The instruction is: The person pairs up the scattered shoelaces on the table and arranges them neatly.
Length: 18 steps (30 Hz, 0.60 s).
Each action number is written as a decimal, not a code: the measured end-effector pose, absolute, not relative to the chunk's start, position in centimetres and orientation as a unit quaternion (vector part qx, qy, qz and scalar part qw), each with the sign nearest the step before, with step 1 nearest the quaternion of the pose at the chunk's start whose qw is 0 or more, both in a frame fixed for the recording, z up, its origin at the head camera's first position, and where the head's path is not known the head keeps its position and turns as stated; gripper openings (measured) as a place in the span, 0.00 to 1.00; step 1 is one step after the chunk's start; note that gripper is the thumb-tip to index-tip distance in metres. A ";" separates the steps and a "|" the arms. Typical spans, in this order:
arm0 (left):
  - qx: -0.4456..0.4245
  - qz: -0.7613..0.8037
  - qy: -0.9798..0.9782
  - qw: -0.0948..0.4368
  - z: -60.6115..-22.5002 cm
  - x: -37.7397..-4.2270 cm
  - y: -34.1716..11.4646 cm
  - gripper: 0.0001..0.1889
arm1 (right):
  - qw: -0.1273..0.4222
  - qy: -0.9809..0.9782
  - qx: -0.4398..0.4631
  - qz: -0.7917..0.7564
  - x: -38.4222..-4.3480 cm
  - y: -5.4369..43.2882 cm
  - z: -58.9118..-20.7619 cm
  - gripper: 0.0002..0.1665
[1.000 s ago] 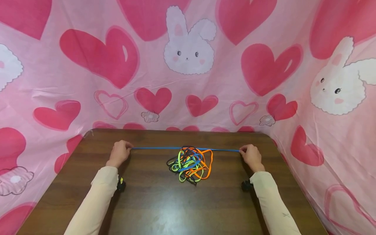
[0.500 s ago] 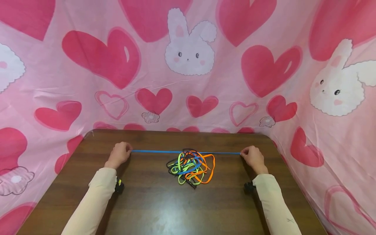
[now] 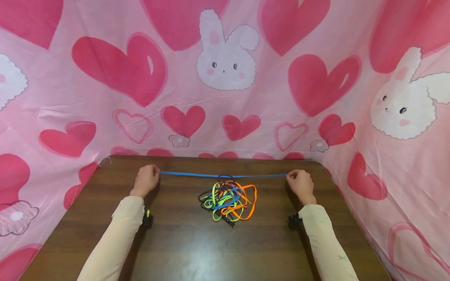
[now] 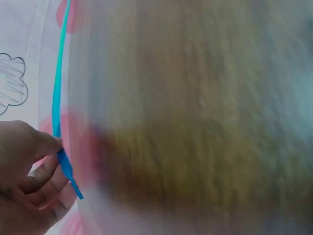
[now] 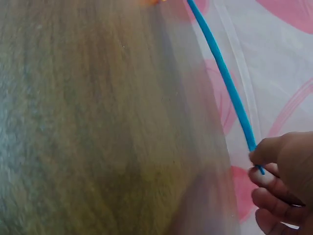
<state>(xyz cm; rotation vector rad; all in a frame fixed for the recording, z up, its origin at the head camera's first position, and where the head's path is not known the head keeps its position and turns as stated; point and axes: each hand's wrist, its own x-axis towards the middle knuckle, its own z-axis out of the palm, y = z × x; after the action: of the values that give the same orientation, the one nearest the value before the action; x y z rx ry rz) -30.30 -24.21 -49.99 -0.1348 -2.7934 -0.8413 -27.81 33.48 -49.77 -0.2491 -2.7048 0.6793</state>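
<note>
A blue shoelace [image 3: 190, 174] stretches nearly straight between the two hands, sagging slightly in the middle. One end is pinched between thumb and finger of my left hand [image 3: 145, 180], and the narrow tip of the shoelace [image 4: 75, 186] sticks out below the fingers in the left wrist view. My right hand [image 3: 302, 185] pinches the other end; its tip pokes just past the thumb in the right wrist view. Just in front of the stretched lace, a tangle of shoelaces [image 3: 225, 207] in neon green, orange, black and blue lies on the table.
The brown wooden table [image 3: 197, 249] has rounded far corners. Pink fabric [image 3: 225, 101] printed with hearts and rabbits hangs behind it and along both sides. A small black device sits at each wrist [image 3: 147, 218].
Both hands dipped slightly toward the near side, then rose back toward the far edge. The blue shoelace moved with them and now sags a little. The tangle lies slightly lower in view.
</note>
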 end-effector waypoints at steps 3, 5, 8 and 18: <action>-0.036 -0.301 -0.941 0.151 -50.1 -30.7 -24.0 0.07 | 0.198 -0.942 -0.098 0.254 -27.9 33.1 -49.6 0.10; -0.028 -0.306 -0.937 0.168 -50.1 -30.9 -23.8 0.07 | 0.211 -0.936 -0.102 0.263 -28.0 33.0 -49.6 0.10; -0.018 -0.303 -0.939 0.160 -50.2 -31.2 -23.8 0.07 | 0.203 -0.936 -0.103 0.269 -28.0 33.1 -49.6 0.10; -0.037 -0.309 -0.945 0.098 -50.6 -31.2 -23.7 0.08 | 0.123 -0.953 -0.078 0.265 -28.2 33.1 -50.2 0.08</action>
<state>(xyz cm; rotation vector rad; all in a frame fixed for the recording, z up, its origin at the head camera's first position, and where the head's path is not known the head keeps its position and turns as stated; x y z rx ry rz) -31.23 -23.72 -50.63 -0.1104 -2.7970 -0.9153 -28.18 33.05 -50.23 -0.2284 -2.7808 0.7718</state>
